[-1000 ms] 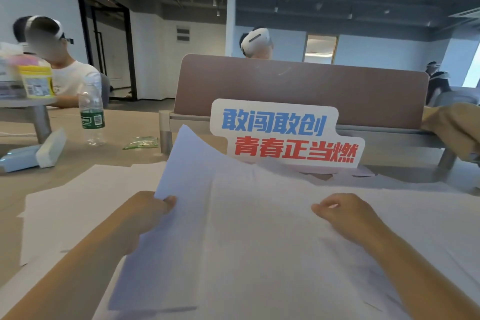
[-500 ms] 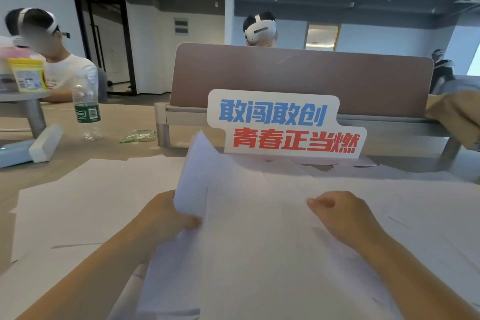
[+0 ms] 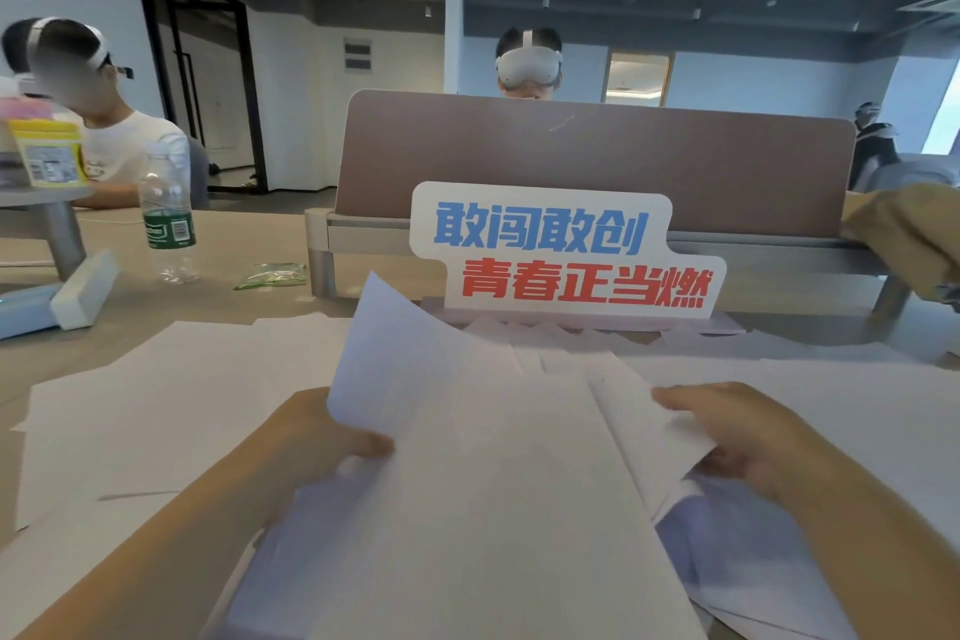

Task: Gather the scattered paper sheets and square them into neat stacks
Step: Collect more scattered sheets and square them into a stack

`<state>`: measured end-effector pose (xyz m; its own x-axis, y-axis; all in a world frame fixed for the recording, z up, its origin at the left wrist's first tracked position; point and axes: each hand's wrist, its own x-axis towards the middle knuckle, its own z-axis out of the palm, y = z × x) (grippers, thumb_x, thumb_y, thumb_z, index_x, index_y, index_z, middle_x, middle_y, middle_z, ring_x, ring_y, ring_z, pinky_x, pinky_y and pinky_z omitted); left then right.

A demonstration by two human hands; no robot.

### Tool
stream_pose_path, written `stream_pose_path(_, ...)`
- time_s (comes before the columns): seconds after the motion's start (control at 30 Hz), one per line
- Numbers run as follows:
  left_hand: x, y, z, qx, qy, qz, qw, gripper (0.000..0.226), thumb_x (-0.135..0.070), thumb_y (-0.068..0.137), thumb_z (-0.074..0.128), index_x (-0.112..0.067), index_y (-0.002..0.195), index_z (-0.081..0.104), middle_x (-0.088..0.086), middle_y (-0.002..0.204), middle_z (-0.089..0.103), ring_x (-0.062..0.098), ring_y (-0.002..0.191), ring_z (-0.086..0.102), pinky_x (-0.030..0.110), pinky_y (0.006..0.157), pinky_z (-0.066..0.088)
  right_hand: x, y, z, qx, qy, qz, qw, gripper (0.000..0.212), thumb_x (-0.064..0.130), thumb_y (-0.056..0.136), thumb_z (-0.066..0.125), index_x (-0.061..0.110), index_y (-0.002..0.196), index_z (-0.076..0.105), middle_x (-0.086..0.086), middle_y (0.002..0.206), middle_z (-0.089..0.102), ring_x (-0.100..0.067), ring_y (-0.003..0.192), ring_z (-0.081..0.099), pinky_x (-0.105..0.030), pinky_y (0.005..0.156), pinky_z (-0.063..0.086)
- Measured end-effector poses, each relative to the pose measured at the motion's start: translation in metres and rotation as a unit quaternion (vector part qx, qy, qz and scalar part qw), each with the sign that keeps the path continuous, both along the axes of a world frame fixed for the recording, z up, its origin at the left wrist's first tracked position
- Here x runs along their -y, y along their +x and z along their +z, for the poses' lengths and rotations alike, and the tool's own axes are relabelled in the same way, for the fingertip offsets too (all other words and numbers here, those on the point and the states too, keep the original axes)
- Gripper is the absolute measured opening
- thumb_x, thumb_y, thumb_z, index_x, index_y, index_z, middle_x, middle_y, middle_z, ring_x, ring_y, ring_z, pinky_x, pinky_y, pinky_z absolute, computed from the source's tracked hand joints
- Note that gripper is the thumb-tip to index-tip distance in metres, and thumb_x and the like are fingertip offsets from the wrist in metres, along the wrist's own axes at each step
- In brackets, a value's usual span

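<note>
Paper sheets [image 3: 498, 473] lengthwise away, between both hands [image 3: 748, 437], far-left corner raised.

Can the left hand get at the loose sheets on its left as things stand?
Probably not yet: the left hand is pinching the raised sheets, so it is occupied. Otherwise the way looks free; the loose sheets lie flat beside it with nothing on top.

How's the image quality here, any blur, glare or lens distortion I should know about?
Head view: wide-angle bending bows the brown desk partition and ceiling lines; the white paper sheets look washed out and soft; left hand and right hand slightly blurred.
</note>
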<state>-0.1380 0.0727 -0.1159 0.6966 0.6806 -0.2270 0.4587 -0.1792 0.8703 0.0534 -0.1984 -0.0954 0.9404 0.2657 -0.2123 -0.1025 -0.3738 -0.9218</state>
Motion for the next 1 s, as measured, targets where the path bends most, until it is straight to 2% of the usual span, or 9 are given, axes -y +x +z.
stream_pose_path(0.07,-0.001,-0.002,0.002,0.011,-0.025,0.014,1.0,0.019,-0.014,0.075,0.077,-0.013,0.093,0.069,0.01,0.096,0.071,0.028,0.083,0.065,0.032,0.07,0.05,0.007,0.01,-0.002,-0.058,0.046,-0.002,0.997,0.025,0.017,0.085,0.066,0.003,0.105,0.066,-0.019,0.093,0.07,-0.031,0.077,0.064,-0.033,0.062,0.05)
stream_pose_path(0.2,-0.002,-0.003,0.002,0.024,-0.036,0.035,0.998,0.016,-0.014,0.087,0.062,0.0,0.086,0.069,0.017,0.084,0.071,0.031,0.072,0.066,0.031,0.065,0.051,0.01,0.011,-0.008,-0.116,-0.059,0.085,0.988,0.028,0.009,0.083,0.068,-0.003,0.108,0.065,-0.02,0.098,0.073,-0.032,0.087,0.069,-0.037,0.074,0.054)
stream_pose_path(0.3,-0.007,-0.002,-0.002,0.038,-0.027,0.034,0.998,0.029,-0.026,0.089,0.061,0.001,0.084,0.072,0.021,0.089,0.073,0.034,0.078,0.069,0.041,0.077,0.054,0.01,0.01,-0.008,-0.096,-0.143,0.138,0.975,0.03,0.004,0.079,0.071,-0.004,0.107,0.065,-0.019,0.095,0.074,-0.034,0.09,0.07,-0.041,0.079,0.057)
stream_pose_path(0.37,-0.008,-0.003,-0.004,0.047,-0.019,0.014,0.999,0.032,-0.036,0.083,0.069,-0.005,0.088,0.073,0.013,0.087,0.074,0.031,0.077,0.069,0.035,0.071,0.054,0.009,0.005,-0.005,-0.065,-0.168,0.142,0.973,0.03,0.008,0.077,0.075,-0.001,0.103,0.065,-0.017,0.094,0.075,-0.034,0.088,0.071,-0.042,0.08,0.057)
stream_pose_path(0.47,-0.007,-0.001,-0.004,0.037,-0.018,-0.017,0.999,0.026,-0.022,0.07,0.083,-0.014,0.092,0.073,0.007,0.092,0.074,0.031,0.09,0.067,0.032,0.072,0.049,0.003,-0.002,-0.006,0.001,-0.182,0.117,0.976,0.03,0.012,0.074,0.078,0.004,0.099,0.065,-0.015,0.092,0.072,-0.032,0.082,0.069,-0.037,0.069,0.056)
stream_pose_path(0.57,-0.007,-0.001,-0.001,0.034,-0.037,-0.023,0.998,0.032,-0.008,0.068,0.082,-0.017,0.096,0.071,0.005,0.095,0.075,0.03,0.095,0.067,0.041,0.087,0.052,0.005,-0.004,0.001,0.101,-0.144,0.037,0.984,0.016,0.007,0.076,0.073,0.003,0.091,0.068,-0.017,0.09,0.071,-0.035,0.081,0.067,-0.045,0.076,0.054)
stream_pose_path(0.63,-0.007,-0.004,0.003,0.043,-0.064,-0.046,0.996,0.039,0.001,0.063,0.079,-0.014,0.099,0.071,0.009,0.094,0.076,0.034,0.094,0.069,0.052,0.093,0.051,0.015,-0.003,0.016,0.179,-0.101,-0.034,0.978,0.001,0.007,0.077,0.069,0.007,0.077,0.068,-0.018,0.081,0.07,-0.037,0.073,0.067,-0.046,0.068,0.054)
stream_pose_path(0.83,-0.009,-0.006,0.006,0.103,-0.179,-0.065,0.976,0.056,0.012,0.048,0.063,0.001,0.103,0.066,0.027,0.099,0.071,0.046,0.092,0.067,0.056,0.087,0.052,0.031,-0.023,0.09,0.424,-0.078,-0.115,0.895,0.015,0.016,0.081,0.068,0.005,0.073,0.064,-0.018,0.068,0.06,-0.031,0.063,0.054,-0.035,0.06,0.042)
stream_pose_path(1.0,-0.013,-0.005,0.002,0.08,-0.183,0.001,0.98,0.046,0.012,0.061,0.063,0.009,0.107,0.063,0.029,0.108,0.066,0.045,0.102,0.061,0.052,0.096,0.047,0.047,-0.029,0.145,0.365,0.092,-0.164,0.912,0.009,0.019,0.078,0.066,0.011,0.074,0.063,0.002,0.067,0.06,-0.023,0.057,0.055,-0.032,0.062,0.047)
